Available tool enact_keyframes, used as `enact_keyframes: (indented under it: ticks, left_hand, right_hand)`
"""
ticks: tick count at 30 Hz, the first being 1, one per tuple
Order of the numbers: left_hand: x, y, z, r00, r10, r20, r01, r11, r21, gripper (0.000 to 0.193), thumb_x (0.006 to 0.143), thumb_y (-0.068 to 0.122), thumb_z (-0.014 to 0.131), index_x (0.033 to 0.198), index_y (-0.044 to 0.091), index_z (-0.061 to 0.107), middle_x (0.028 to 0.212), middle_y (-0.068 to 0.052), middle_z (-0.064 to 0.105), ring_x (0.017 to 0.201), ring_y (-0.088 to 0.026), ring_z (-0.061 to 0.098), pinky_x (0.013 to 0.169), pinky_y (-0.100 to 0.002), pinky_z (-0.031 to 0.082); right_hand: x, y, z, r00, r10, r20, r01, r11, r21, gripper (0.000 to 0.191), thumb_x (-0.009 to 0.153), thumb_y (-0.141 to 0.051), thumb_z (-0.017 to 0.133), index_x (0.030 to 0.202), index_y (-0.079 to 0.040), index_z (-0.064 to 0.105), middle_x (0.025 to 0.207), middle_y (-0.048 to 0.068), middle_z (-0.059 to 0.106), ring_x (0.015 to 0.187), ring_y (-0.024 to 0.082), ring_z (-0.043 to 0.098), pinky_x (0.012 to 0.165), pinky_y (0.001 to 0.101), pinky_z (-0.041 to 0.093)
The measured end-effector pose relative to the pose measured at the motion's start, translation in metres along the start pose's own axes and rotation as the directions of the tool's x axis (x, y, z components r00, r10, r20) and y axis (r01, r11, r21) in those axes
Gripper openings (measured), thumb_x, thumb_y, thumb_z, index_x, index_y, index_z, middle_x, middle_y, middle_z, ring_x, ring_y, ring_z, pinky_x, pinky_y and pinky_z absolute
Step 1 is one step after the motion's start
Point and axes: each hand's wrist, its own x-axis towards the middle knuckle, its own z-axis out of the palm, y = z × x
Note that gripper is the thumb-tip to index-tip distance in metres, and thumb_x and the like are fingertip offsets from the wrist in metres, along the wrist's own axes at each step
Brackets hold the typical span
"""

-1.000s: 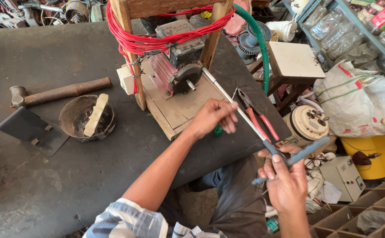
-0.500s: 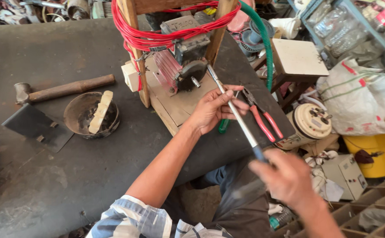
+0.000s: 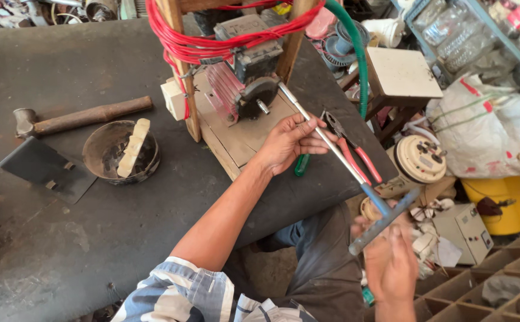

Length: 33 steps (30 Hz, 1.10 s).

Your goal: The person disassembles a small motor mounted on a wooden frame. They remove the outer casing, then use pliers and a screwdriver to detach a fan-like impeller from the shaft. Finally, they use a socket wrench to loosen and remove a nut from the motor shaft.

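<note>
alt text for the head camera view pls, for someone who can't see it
Seen from above, a person's left hand steadies the long metal shaft of a T-handle wrench set against a small motor on a wooden stand, while the right hand grips its blue crossbar. Pliers, a hammer and a round tin lie on the dark bench.

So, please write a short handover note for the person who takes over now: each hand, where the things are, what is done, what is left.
Left hand: fingers around the metal shaft of the T-handle wrench, guiding it.
Right hand: at the blue cross handle, blurred, grip not clear.
Wrench tip sits at the motor unit on the wooden base, by the red wire coil.
Pliers and green screwdriver lie beside the left hand; hammer and round tin further left.
Done: wrench placed on the unit.
Left: cannot tell whether the fastener is loose or tight; check it.
</note>
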Motion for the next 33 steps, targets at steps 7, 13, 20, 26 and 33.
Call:
enact_keyframes:
  ticks: [7,13,20,26,33]
  left_hand:
    - [-0.006,0.008,0.009,1.0,-0.022,-0.002,0.022,1.0,-0.003,0.031,0.107,0.026,0.056,0.126,0.002,0.06,0.111,-0.022,0.074,0.097,-0.027,0.076,0.087,-0.038,0.063]
    - [0.002,0.001,0.005,0.998,-0.013,-0.065,0.018,0.997,0.079,0.032,0.107,0.028,0.061,0.121,0.0,0.061,0.104,-0.022,0.073,0.092,-0.028,0.077,0.083,-0.04,0.064]
    - [0.0,-0.001,-0.001,0.999,0.016,-0.033,-0.013,0.997,0.077,0.027,0.108,0.027,0.059,0.116,0.002,0.06,0.107,-0.024,0.076,0.093,-0.027,0.077,0.085,-0.038,0.064]
    - [-0.002,0.003,0.008,1.0,0.015,0.004,-0.015,0.999,0.031,0.026,0.109,0.025,0.056,0.121,0.003,0.06,0.113,-0.023,0.074,0.101,-0.027,0.075,0.09,-0.039,0.063]
    - [-0.001,0.005,0.014,0.996,-0.051,-0.067,0.055,0.997,0.062,0.031,0.107,0.026,0.056,0.127,0.004,0.061,0.11,-0.02,0.074,0.095,-0.026,0.076,0.082,-0.038,0.065]
  right_hand:
    - [0.032,-0.025,0.001,0.973,-0.135,0.185,0.22,0.776,-0.591,0.037,0.089,-0.005,0.065,0.124,-0.01,0.056,0.142,0.015,0.058,0.115,0.026,0.053,0.099,0.0422,0.046]
    - [0.019,-0.057,0.024,0.632,-0.294,0.717,0.604,-0.393,-0.694,0.049,0.069,0.005,0.069,0.113,-0.018,0.066,0.136,0.011,0.058,0.123,0.032,0.05,0.106,0.0459,0.043]
    - [0.018,-0.023,0.007,0.946,-0.32,0.054,0.324,0.92,-0.222,0.068,0.096,0.001,0.057,0.161,-0.006,0.038,0.157,0.013,0.038,0.132,0.028,0.048,0.114,0.0459,0.047]
    - [0.036,-0.027,0.011,0.958,-0.279,0.072,0.288,0.93,-0.23,0.087,0.091,0.011,0.058,0.168,-0.015,0.028,0.168,0.012,0.032,0.126,0.025,0.055,0.108,0.0431,0.046]
    - [0.019,-0.042,0.026,0.606,-0.298,0.738,0.693,-0.259,-0.673,0.029,0.087,0.003,0.068,0.106,-0.018,0.073,0.101,-0.005,0.076,0.099,0.014,0.068,0.111,0.0419,0.043]
